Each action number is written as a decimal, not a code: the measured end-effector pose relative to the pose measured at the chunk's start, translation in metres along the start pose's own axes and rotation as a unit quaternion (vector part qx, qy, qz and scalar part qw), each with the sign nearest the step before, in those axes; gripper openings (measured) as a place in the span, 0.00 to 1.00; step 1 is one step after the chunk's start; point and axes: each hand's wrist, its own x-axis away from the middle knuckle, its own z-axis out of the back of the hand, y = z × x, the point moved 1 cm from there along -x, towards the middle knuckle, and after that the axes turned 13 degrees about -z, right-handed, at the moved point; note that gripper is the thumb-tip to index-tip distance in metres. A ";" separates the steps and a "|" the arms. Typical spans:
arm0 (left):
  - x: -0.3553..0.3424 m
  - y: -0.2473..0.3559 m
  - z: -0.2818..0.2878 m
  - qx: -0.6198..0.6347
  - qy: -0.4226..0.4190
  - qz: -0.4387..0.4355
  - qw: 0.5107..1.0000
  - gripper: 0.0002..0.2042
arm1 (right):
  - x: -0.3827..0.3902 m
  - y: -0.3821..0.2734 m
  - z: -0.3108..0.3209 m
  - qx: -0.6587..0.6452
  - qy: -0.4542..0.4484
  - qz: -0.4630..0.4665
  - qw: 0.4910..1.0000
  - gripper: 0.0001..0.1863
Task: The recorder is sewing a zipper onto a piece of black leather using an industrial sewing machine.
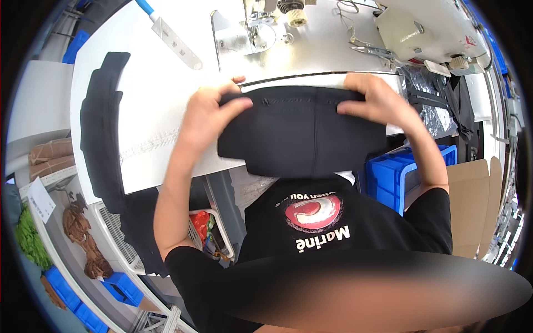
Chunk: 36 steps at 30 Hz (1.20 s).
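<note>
A black fabric piece (283,130) with a vertical seam and a stitched line along its upper edge is stretched between my two hands, at the near edge of the table. My left hand (208,114) grips its upper left corner, thumb on the front and fingers behind. At the upper right corner my right hand (380,102) pinches it the same way, its fingertips partly hidden behind the cloth. Just beyond the fabric stands a sewing machine (258,39) with a metal bed plate.
Several black fabric pieces (102,139) lie overlapped on the white table (150,111) at left, hanging over its edge. A white power strip (176,43) lies at the back. A blue crate (383,180) and cardboard (469,186) stand at right, near a clear plastic bag (425,100).
</note>
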 end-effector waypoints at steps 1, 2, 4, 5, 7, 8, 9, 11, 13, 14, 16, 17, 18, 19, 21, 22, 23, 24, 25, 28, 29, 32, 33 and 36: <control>-0.007 0.000 0.008 0.169 0.056 0.147 0.973 0.09 | -0.015 -0.001 0.007 -0.049 -0.005 -0.019 0.999 0.13; -0.018 -0.014 0.018 0.167 0.071 0.135 0.974 0.10 | -0.031 0.006 0.019 -0.067 -0.039 -0.056 0.995 0.12; -0.035 -0.037 0.032 0.220 0.098 0.139 0.961 0.18 | -0.065 0.023 0.039 -0.103 -0.093 -0.115 0.984 0.11; -0.038 -0.046 0.032 0.212 0.102 0.132 0.963 0.18 | -0.077 0.030 0.048 -0.121 -0.112 -0.140 0.976 0.11; -0.043 -0.055 0.030 0.267 0.148 0.123 0.944 0.20 | -0.089 0.047 0.043 -0.135 -0.097 -0.198 0.966 0.10; -0.045 -0.050 0.024 0.294 0.201 0.116 0.927 0.14 | -0.090 0.050 0.039 -0.189 -0.076 -0.194 0.960 0.11; -0.046 -0.053 0.027 0.292 0.200 0.115 0.928 0.14 | -0.092 0.052 0.037 -0.242 -0.055 -0.190 0.950 0.11; -0.042 -0.057 0.031 0.283 0.155 0.137 0.937 0.16 | -0.091 0.047 0.037 -0.259 -0.050 -0.194 0.945 0.12; -0.042 -0.059 0.032 0.283 0.159 0.142 0.935 0.16 | -0.091 0.047 0.037 -0.274 -0.042 -0.201 0.940 0.12; -0.043 -0.058 0.032 0.283 0.163 0.145 0.934 0.17 | -0.092 0.049 0.037 -0.281 -0.042 -0.192 0.939 0.13; -0.044 -0.059 0.033 0.279 0.158 0.145 0.936 0.17 | -0.092 0.051 0.036 -0.289 -0.041 -0.183 0.939 0.13; -0.045 -0.059 0.034 0.275 0.155 0.143 0.938 0.17 | -0.093 0.051 0.036 -0.297 -0.039 -0.186 0.936 0.12; -0.045 -0.057 0.034 0.275 0.154 0.142 0.938 0.17 | -0.092 0.052 0.035 -0.305 -0.037 -0.187 0.933 0.12; -0.046 -0.056 0.033 0.279 0.154 0.146 0.937 0.17 | -0.092 0.052 0.035 -0.304 -0.036 -0.188 0.933 0.12; -0.047 -0.056 0.030 0.284 0.153 0.148 0.935 0.18 | -0.092 0.053 0.035 -0.306 -0.045 -0.185 0.933 0.12; -0.047 -0.055 0.029 0.287 0.162 0.141 0.933 0.18 | -0.091 0.053 0.035 -0.306 -0.044 -0.185 0.933 0.12; -0.047 -0.055 0.029 0.291 0.171 0.133 0.932 0.19 | -0.090 0.054 0.035 -0.304 -0.043 -0.185 0.934 0.12; -0.047 -0.057 0.029 0.291 0.171 0.133 0.932 0.19 | -0.090 0.054 0.036 -0.300 -0.043 -0.186 0.935 0.12; -0.047 -0.058 0.030 0.291 0.163 0.133 0.933 0.20 | -0.090 0.054 0.036 -0.301 -0.042 -0.185 0.935 0.12; -0.046 -0.058 0.030 0.290 0.158 0.129 0.935 0.20 | -0.091 0.053 0.036 -0.291 -0.046 -0.179 0.939 0.11; -0.046 -0.057 0.030 0.290 0.160 0.127 0.935 0.19 | -0.091 0.054 0.035 -0.295 -0.049 -0.179 0.937 0.11; -0.048 -0.047 0.029 0.289 0.158 0.133 0.935 0.16 | -0.089 0.054 0.036 -0.295 -0.050 -0.180 0.937 0.11; -0.048 -0.041 0.028 0.290 0.158 0.133 0.935 0.16 | -0.089 0.053 0.036 -0.291 -0.048 -0.179 0.939 0.11; -0.050 -0.029 0.020 0.305 0.162 0.143 0.928 0.13 | -0.085 0.053 0.036 -0.283 -0.071 -0.185 0.939 0.10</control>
